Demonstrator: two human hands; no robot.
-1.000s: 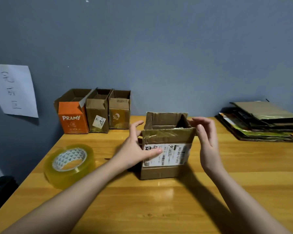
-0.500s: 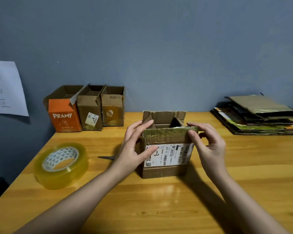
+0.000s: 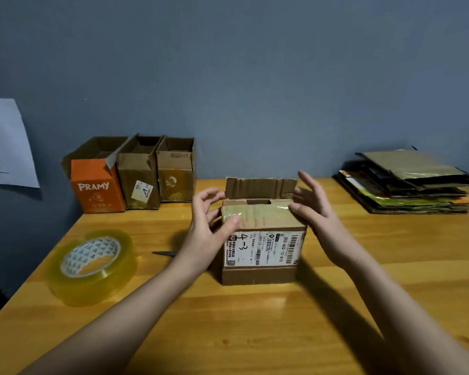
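A small brown cardboard box (image 3: 260,274) with a white shipping label stands in the middle of the wooden table (image 3: 228,326). Its near flap is folded down flat over the top, and its far flap still stands upright. My left hand (image 3: 209,226) is at the box's left side, thumb pressing on the near flap's left corner, fingers loosely bent. My right hand (image 3: 317,209) is at the right side with the thumb on the flap's right corner and the fingers spread straight above the box.
A big roll of clear yellow tape (image 3: 92,266) lies at the left. A dark pointed tool tip (image 3: 164,253) shows behind my left wrist. Three open boxes (image 3: 136,174) stand at the back left by the wall. Flattened cartons (image 3: 409,182) are stacked at the back right.
The near flap, upright before, has been folded down over the box top. Both hands moved up from the box's sides to its top corners; the right hand's fingers have spread.
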